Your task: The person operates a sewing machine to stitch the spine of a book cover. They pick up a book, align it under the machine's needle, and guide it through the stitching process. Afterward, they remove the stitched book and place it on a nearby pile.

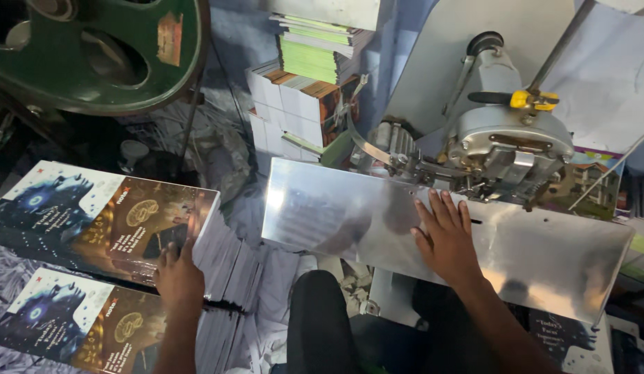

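At the far left, two stacks of printed covers are lying side by side: the upper stack [100, 218], showing a dark blue design on one half and brown with gold on the other, and the lower stack [73, 322] with the same print. The left hand [178, 277] is resting on the near edge of the upper stack, fingers stretched forward and flat on the top sheet, gripping nothing that shows. To do this well, the fingertips should be pressing only the top cover and sliding it off squarely, so the sheets beneath are not fanning out. Above the stacks a large green wheel [93, 55] is filling the corner. Moving rightward, the person's dark-clad knee [318, 318] is pointing toward piles of bound booklets [301, 104] with white and green edges standing against the wall. Next, the shiny metal plate [377, 221] is serving as the worktop, and the right hand [443, 239] is lying on it palm down, fingers spread wide and empty, just in front of the grey stitching machine head [509, 138]. That hand would do best keeping clear of the head. Further right, more printed covers [585, 180] are lying behind the machine. The floor around is littered with paper, and the room is looking dim and crowded.
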